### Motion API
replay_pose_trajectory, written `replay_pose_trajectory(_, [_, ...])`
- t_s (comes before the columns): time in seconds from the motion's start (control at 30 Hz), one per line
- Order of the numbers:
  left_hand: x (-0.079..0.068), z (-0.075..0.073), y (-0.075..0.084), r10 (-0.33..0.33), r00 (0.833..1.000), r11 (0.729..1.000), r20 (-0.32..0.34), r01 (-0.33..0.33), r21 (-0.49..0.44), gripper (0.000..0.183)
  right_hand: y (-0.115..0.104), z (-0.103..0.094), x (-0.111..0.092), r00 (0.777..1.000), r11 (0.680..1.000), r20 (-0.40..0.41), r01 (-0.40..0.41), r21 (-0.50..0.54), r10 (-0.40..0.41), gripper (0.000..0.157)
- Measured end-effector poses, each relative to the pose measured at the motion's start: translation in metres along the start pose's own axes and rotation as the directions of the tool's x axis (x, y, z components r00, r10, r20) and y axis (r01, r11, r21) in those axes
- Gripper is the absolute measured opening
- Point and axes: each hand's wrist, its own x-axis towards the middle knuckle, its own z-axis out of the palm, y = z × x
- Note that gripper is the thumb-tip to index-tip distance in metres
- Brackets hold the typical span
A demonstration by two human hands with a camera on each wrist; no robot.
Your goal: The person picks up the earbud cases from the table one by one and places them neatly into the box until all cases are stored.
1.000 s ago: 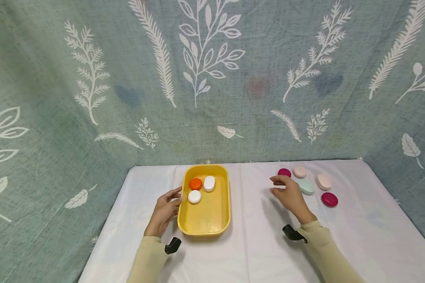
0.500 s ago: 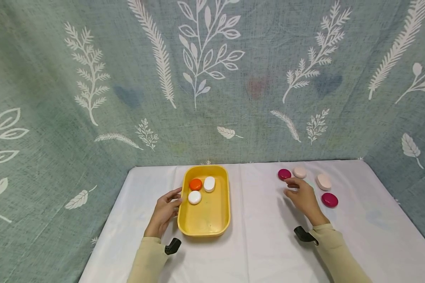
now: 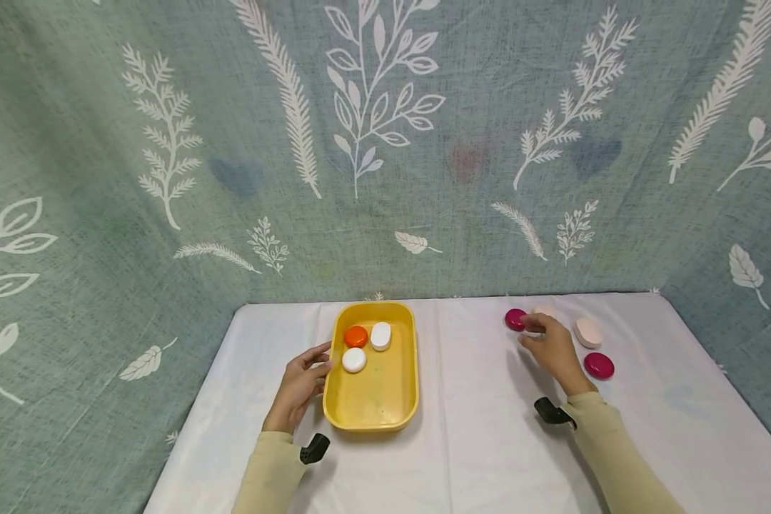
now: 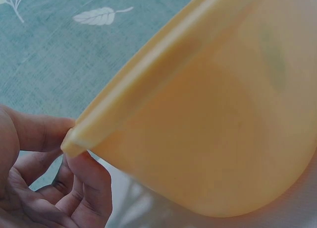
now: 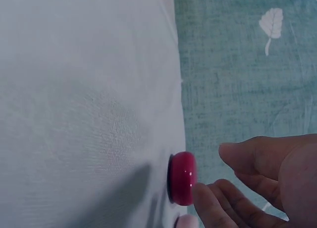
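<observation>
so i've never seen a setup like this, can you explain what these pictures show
There's no machine here: a person's bare left hand and right hand do the work. The wide picture comes from a head-worn camera, each close-up from one on a wrist.

On the white cloth sits a yellow tray holding an orange piece, a round white piece and an oblong white piece. The left hand pinches the tray's rim.

To the right lie a nearer dark pink piece, a farther dark pink piece and a pale piece, with another partly hidden behind the right hand. No held thing shows in that hand.
</observation>
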Motion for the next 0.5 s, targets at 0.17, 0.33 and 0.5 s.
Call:
replay_pose_trajectory(0.17, [0.000, 0.000, 0.000, -0.003, 1.000, 1.000, 0.005, 0.003, -0.004, 0.047, 0.005, 0.002, 0.008, 1.000, 1.000, 0.004, -0.018, -0.002, 0.018, 0.039])
replay_pose_trajectory(0.33, [0.001, -0.001, -0.001, -0.007, 1.000, 1.000, 0.007, 0.007, -0.010, 0.046, 0.010, 0.003, 0.014, 0.999, 0.999, 0.006, -0.039, -0.015, 0.039, 0.042])
replay_pose_trajectory(0.5, [0.002, -0.001, -0.001, -0.001, 1.000, 1.000, 0.004, 0.001, -0.010, 0.046, 0.009, 0.003, 0.020, 0.997, 0.997, 0.038, -0.073, -0.035, 0.074, 0.046])
